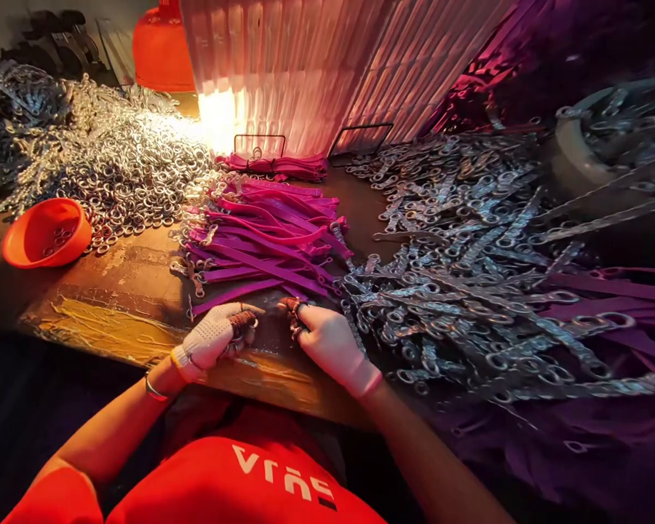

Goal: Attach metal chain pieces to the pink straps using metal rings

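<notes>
Both hands wear white knit gloves with dark, worn fingertips and meet low over the table's front edge. My left hand (210,340) is closed, its fingers curled inward around what may be a small metal piece, too dark to make out. Facing it, my right hand (327,340) pinches with thumb and fingers; whatever sits at the fingertips is too small to name. A narrow gap separates the two hands. Just beyond them lies a pile of magenta straps (273,229), with metal clasps (196,280) at their left ends.
A big heap of metal rings and clasps (136,164) covers the back left, beside an orange bowl (79,244). Shiny metal-ended strips (458,269) pile up on the right below a bucket (576,142). Ribbed translucent panels (284,80) and an orange lamp (164,54) stand behind.
</notes>
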The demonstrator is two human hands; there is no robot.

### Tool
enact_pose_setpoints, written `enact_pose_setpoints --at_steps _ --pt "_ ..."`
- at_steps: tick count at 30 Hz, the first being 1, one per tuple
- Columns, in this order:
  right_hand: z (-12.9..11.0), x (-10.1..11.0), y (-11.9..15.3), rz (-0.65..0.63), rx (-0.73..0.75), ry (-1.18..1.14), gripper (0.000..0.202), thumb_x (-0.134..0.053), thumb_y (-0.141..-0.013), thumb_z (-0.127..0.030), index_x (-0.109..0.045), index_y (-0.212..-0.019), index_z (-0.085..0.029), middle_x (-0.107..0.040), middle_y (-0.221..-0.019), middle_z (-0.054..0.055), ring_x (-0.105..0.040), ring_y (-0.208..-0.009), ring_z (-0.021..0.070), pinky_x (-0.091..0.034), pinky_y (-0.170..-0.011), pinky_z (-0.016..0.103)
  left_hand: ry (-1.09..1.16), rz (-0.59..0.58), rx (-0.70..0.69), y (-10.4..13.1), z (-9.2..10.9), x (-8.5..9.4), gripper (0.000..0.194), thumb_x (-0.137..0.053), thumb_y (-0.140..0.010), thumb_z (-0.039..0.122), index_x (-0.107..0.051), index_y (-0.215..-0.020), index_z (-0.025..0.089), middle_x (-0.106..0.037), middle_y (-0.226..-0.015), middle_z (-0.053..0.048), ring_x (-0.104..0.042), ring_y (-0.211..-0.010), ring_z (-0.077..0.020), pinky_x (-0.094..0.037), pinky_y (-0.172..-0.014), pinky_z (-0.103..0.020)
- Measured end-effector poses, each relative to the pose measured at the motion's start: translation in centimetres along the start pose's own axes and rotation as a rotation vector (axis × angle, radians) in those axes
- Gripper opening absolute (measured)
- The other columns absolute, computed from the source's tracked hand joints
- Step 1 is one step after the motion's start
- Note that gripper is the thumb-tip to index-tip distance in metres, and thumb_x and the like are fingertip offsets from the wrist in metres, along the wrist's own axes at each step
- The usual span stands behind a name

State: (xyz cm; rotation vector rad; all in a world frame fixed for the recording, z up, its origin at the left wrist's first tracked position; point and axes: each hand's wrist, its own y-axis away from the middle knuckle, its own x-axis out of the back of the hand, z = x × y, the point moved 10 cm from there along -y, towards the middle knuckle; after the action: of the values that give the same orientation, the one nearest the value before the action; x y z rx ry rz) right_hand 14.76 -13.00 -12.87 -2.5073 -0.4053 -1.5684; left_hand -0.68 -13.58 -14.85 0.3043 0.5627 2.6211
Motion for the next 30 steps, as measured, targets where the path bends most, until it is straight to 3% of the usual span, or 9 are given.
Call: enact_pose_setpoints --at_steps 3,9,11,14,17,20,22,26,30 --pt "-0.5 1.1 2.6 0.124 -0.005 -0.351 0.046 -0.044 -0.079 -0.007 -0.065 -0.118 -0.021 -0.071 -0.113 0.006 -0.064 -0.106 0.0199 -0.049 -0.093 0.031 0.408 -0.11 0.127 1.0 -1.6 -3.6 0.042 -0.054 -0.086 0.041 -0.063 -0.116 0.012 -0.058 -0.07 0.0 -0.037 -0.037 -0.0043 -0.026 -0.033 -0.017" --pt "-0.9 1.0 4.8 0.166 -0.117 -0.604 0.033 -0.047 -0.092 -0.022 -0.061 -0.121 -0.021 -0.071 -0.114 0.008 -0.066 -0.105 0.0218 -0.052 -0.093 0.035 0.36 -0.125 0.009 1.1 0.5 -5.0 0.045 -0.061 -0.085 0.037 -0.059 -0.123 0.013 -0.062 -0.072 0.0 -0.042 -0.04 -0.0043 -0.033 -0.035 -0.016" --pt "-1.7 1.4 5.2 0.206 -0.062 -0.518 0.038 -0.046 -0.089 -0.016 -0.058 -0.125 -0.019 -0.068 -0.118 0.01 -0.063 -0.109 0.0233 -0.051 -0.096 0.038 0.342 -0.088 -0.007 1.1 0.7 -5.0 0.042 -0.06 -0.087 0.042 -0.061 -0.117 0.013 -0.063 -0.07 -0.001 -0.042 -0.039 -0.0047 -0.032 -0.035 -0.016" --pt "-3.0 2.1 6.0 0.288 0.055 -0.174 0.05 -0.046 -0.078 -0.004 -0.056 -0.126 -0.015 -0.064 -0.117 0.016 -0.06 -0.107 0.0279 -0.051 -0.09 0.043 0.39 -0.05 0.054 0.9 -0.1 -5.2 0.038 -0.059 -0.086 0.045 -0.062 -0.106 0.013 -0.061 -0.066 0.001 -0.041 -0.036 -0.005 -0.03 -0.033 -0.016" --pt "-4.5 1.8 6.2 0.307 0.182 0.141 0.045 -0.046 -0.079 -0.002 -0.059 -0.12 -0.016 -0.064 -0.113 0.016 -0.058 -0.093 0.0268 -0.05 -0.078 0.042 0.478 -0.129 0.13 0.8 -0.6 -6.4 0.031 -0.061 -0.084 0.043 -0.061 -0.096 0.014 -0.058 -0.059 0.002 -0.04 -0.034 -0.0055 -0.028 -0.032 -0.016" --pt "-5.1 1.6 5.9 0.281 0.239 0.259 0.027 -0.043 -0.089 -0.008 -0.065 -0.102 -0.015 -0.066 -0.099 0.015 -0.053 -0.079 0.024 -0.046 -0.07 0.038 0.546 -0.264 0.258 1.2 -1.2 -8.0 0.027 -0.064 -0.081 0.041 -0.059 -0.086 0.015 -0.054 -0.055 0.004 -0.038 -0.035 -0.0056 -0.027 -0.032 -0.017" --pt "-5.1 1.7 5.6 0.234 0.251 0.261 0.023 -0.043 -0.09 -0.01 -0.066 -0.088 -0.016 -0.065 -0.088 0.014 -0.051 -0.074 0.023 -0.043 -0.066 0.036 0.52 -0.287 0.299 1.6 -1.4 -8.2 0.03 -0.063 -0.081 0.044 -0.059 -0.085 0.015 -0.052 -0.055 0.004 -0.037 -0.035 -0.0054 -0.026 -0.032 -0.018" --pt "-4.2 2.2 5.3 0.097 0.201 0.018 0.019 -0.049 -0.083 -0.01 -0.063 -0.072 -0.017 -0.063 -0.076 0.008 -0.05 -0.067 0.0172 -0.037 -0.06 0.029 0.242 -0.152 0.067 1.9 0.4 -5.7 0.038 -0.059 -0.086 0.054 -0.056 -0.089 0.017 -0.058 -0.062 0.002 -0.04 -0.038 -0.0054 -0.029 -0.035 -0.017" --pt "-2.8 1.0 5.3 -0.098 0.047 -0.481 0.026 -0.053 -0.089 -0.028 -0.062 -0.067 -0.018 -0.061 -0.065 -0.001 -0.053 -0.062 0.0131 -0.037 -0.055 0.023 -0.107 -0.199 -0.096 2.8 2.1 -5.4 0.034 -0.057 -0.089 0.049 -0.059 -0.081 0.016 -0.06 -0.066 0.001 -0.048 -0.048 -0.007 -0.036 -0.044 -0.017"
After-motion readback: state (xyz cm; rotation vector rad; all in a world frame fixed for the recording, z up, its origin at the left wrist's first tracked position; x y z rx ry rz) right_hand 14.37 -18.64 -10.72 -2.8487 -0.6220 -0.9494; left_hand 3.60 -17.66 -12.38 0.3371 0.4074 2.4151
